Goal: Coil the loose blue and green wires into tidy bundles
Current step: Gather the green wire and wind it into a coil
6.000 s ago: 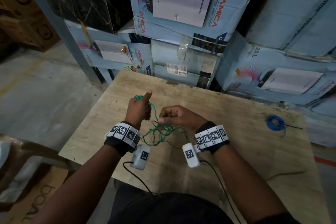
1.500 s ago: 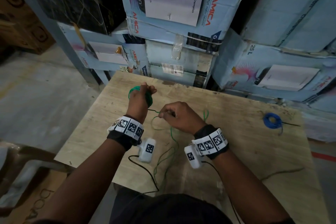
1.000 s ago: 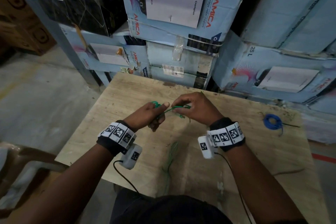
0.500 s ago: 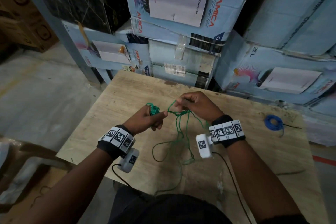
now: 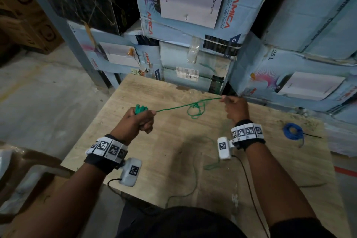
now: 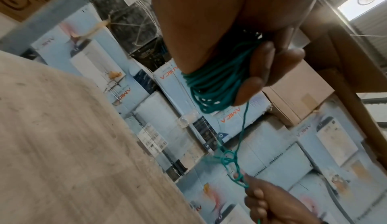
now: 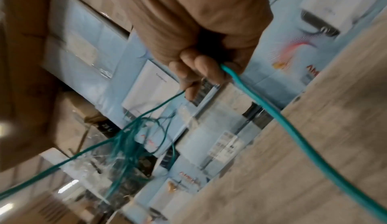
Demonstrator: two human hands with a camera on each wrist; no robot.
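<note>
My left hand point(image 5: 142, 119) grips a small coil of green wire point(image 5: 140, 109) above the left part of the wooden table point(image 5: 173, 150); the left wrist view shows the fingers point(image 6: 261, 71) curled round the wound green wire point(image 6: 213, 85). From the coil the wire runs taut to the right, through a tangled knot point(image 5: 196, 108) hanging in mid-air, to my right hand point(image 5: 230, 103), which pinches it. In the right wrist view the wire point(image 7: 293, 136) leaves my curled right fingers point(image 7: 201, 71). Slack green wire point(image 5: 195, 181) trails down across the table to its near edge. A coiled blue wire point(image 5: 292, 131) lies at the right.
Stacked pale blue cartons point(image 5: 193, 25) stand close behind the table's far edge. A grey metal post point(image 5: 75, 44) rises at the left, with concrete floor point(image 5: 38, 92) beyond. Brown cardboard point(image 5: 29, 170) lies low at the left. Black camera cables point(image 5: 249, 185) hang from both wrists.
My hands have moved apart, the right one up and to the right, pulling the green wire taut. The loose loops that hung between them have drawn up into a small knot.
</note>
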